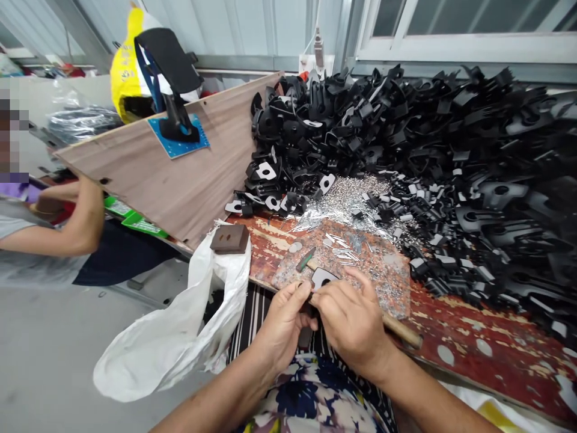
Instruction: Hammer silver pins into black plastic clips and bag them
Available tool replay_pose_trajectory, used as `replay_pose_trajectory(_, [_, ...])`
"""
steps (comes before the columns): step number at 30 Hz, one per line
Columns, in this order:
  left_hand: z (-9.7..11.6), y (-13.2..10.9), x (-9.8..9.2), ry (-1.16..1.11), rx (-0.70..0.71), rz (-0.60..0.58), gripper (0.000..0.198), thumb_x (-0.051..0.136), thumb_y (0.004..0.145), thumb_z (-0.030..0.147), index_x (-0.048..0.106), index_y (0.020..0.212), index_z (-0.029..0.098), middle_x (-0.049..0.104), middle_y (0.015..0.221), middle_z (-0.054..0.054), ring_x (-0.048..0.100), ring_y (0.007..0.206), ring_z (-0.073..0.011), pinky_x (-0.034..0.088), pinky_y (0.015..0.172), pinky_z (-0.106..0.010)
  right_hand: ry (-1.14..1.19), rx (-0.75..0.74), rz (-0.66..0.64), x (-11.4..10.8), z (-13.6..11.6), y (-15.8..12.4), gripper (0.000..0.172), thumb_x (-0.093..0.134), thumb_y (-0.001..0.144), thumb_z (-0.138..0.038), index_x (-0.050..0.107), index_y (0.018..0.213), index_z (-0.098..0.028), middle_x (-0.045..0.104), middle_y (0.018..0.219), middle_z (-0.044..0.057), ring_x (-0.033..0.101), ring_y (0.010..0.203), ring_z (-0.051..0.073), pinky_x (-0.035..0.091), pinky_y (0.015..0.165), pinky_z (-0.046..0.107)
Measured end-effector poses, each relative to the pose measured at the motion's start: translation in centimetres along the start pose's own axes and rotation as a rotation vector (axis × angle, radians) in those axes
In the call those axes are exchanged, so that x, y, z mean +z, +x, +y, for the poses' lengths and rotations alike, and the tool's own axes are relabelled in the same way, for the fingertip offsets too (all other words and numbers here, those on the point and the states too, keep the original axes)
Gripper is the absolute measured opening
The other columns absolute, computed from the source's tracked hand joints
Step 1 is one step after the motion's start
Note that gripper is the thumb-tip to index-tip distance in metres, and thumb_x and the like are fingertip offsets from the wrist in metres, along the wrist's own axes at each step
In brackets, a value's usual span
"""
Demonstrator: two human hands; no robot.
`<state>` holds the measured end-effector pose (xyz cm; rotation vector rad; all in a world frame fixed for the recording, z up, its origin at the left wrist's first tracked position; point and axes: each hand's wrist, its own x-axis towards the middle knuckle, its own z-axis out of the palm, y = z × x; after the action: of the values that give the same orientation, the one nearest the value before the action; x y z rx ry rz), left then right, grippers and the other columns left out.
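Observation:
Close together at the table's front edge, my left hand (285, 322) and my right hand (354, 319) meet at a black plastic part with a round hole (321, 278). The left thumb and fingers are pinched at its near end, with the right fingers closed beside them. Most of the part is hidden by my fingers, and any small piece between the fingertips cannot be made out. Behind and under my right hand lies a hammer (403, 329), its wooden handle to the right and its dark head to the left. Loose metal pins (345, 248) lie just beyond.
Black plastic parts (383, 126) are heaped high at the back and right, around shiny small metal pieces (349, 195). A brown block (229, 238) rests over a white sack (174, 328). A wooden board (216, 144) slants at left; another person's arm (83, 219) is beyond it.

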<state>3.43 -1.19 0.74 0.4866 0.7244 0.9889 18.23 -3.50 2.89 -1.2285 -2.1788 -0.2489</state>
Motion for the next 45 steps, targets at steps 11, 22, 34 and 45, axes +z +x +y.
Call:
replay_pose_trajectory(11, [1.6,-4.2,-5.1,0.751,0.208,0.111,0.037,0.066,0.092,0.04,0.057,0.124,0.025,0.064,0.095,-0.003,0.059,0.078,-0.0173,0.048,0.054,-0.02,0.147,0.14,-0.161,0.2,0.4,-1.5,0.014,0.048,0.098,-0.016,0.06,0.099,-0.023,0.068,0.087,0.002,0.06,0.083,0.019,0.04,0.091,0.04])
replay_pose_trajectory(22, [0.9,1.5,-6.5,1.032,0.319,0.22,0.04,0.045,0.098,0.05,0.069,0.085,0.02,0.048,0.06,0.003,0.045,0.053,-0.016,0.035,0.053,-0.026,-0.193,0.266,-0.356,-1.6,5.6,-6.1,0.02,0.041,0.101,-0.032,0.058,0.102,-0.02,0.058,0.057,-0.003,0.052,0.041,0.016,0.029,0.041,0.029])
replay_pose_trajectory(34, [0.2,1.7,-6.9,1.019,0.417,0.294,0.04,0.045,0.099,0.044,0.056,0.068,0.021,0.046,0.062,0.002,0.042,0.061,-0.0166,0.031,0.061,-0.027,-0.015,0.142,-0.274,-1.3,2.8,-6.2,0.06,0.04,0.102,-0.016,0.028,0.159,-0.028,0.071,0.092,0.006,0.068,0.065,0.019,0.053,0.053,0.029])
replay_pose_trajectory(45, [8.0,-3.5,-9.0,1.411,0.765,0.523,0.031,0.051,0.096,0.041,0.069,0.113,0.022,0.074,0.107,-0.008,0.064,0.098,-0.0285,0.044,0.088,-0.036,-0.305,0.132,-0.326,1.3,5.7,-6.2,0.037,0.044,0.101,-0.024,0.058,0.133,-0.013,0.067,0.108,0.016,0.061,0.091,0.029,0.054,0.077,0.044])
